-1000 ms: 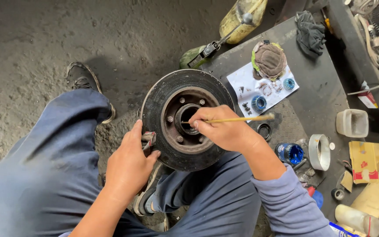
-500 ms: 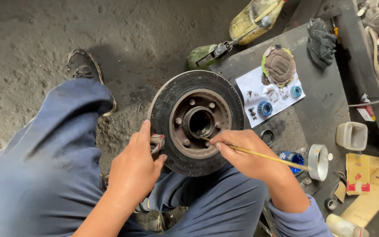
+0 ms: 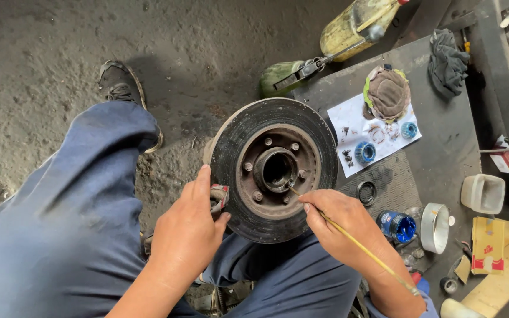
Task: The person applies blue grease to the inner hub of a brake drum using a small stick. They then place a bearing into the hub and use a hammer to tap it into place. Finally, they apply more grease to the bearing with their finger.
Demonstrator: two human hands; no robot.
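on the floor, open blue tin [image 3: 397,227], right hand [image 3: 340,227] gripping brush [image 3: 349,238]

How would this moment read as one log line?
left hand: steadies rusty round metal brake disc | right hand: thin yellow-handled brush, tip at hub bore | seated, disc on lap

Soft even daylight, sharp focus, faint shadows, no glare.

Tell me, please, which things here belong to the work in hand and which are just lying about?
In hand:
- brake disc, steadied by the left hand
- thin yellow-handled brush, held in the right hand, tip at the hub bore
- small cloth under the left fingers

Lying about:
- two blue bearings on paper
- dark glove
- yellow jug
- white tub
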